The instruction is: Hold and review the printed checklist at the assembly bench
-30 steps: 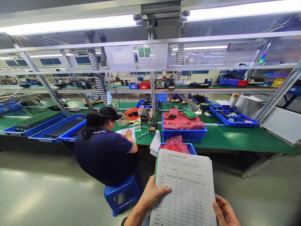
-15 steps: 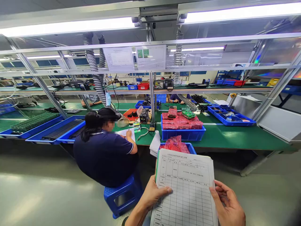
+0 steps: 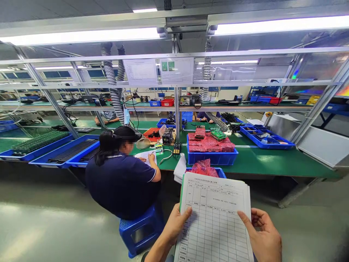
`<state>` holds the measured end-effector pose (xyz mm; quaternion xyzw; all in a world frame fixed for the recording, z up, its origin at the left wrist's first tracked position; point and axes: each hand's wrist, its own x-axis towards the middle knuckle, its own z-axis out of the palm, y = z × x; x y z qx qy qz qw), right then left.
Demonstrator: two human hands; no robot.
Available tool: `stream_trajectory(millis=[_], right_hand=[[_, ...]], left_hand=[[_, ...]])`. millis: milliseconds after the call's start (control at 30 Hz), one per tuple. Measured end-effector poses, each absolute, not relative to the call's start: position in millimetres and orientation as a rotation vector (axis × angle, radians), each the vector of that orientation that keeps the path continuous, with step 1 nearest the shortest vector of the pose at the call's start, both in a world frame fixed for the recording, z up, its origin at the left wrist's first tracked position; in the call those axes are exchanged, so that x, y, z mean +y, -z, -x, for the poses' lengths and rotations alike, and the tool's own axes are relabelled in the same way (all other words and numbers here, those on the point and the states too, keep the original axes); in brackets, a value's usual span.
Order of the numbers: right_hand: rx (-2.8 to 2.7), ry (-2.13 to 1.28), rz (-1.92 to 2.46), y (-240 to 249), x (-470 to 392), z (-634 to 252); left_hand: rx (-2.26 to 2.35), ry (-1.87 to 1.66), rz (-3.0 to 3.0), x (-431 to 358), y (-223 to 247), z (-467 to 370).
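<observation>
While both hands grip it, the stack of printed forms [image 3: 215,218] sits at six o'clock: left hand [image 3: 176,223] pinching its left edge, right hand [image 3: 263,236] closed on the right edge. At twelve, a blue bin [image 3: 212,157] rests on the green counter [image 3: 272,162]; at ten, a seated person [image 3: 122,178] writes.

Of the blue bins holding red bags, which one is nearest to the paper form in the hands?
The lower blue bin, just behind the form's top edge and partly hidden by it. The other, fuller bin stands farther back on the green bench.
</observation>
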<state>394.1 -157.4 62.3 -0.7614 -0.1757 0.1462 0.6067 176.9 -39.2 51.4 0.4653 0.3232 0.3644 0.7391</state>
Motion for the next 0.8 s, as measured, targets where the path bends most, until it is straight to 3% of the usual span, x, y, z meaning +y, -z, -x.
stream_trajectory(millis=[233, 533, 733, 800], right_hand=[[-0.337, -0.279, 1.827, -78, -169, -383], [-0.302, -0.279, 1.853, -66, -180, -388], [-0.595, 0.308, 1.687, -88, -183, -360], [-0.601, 0.281, 1.621, -91, -190, -354]], left_hand=[[0.751, -0.580, -0.575, -42, -72, -172], [0.752, -0.606, -0.588, -43, -70, -171], [0.700, -0.666, -0.744, -41, -55, -171], [0.702, -0.666, -0.782, -38, -52, -172]])
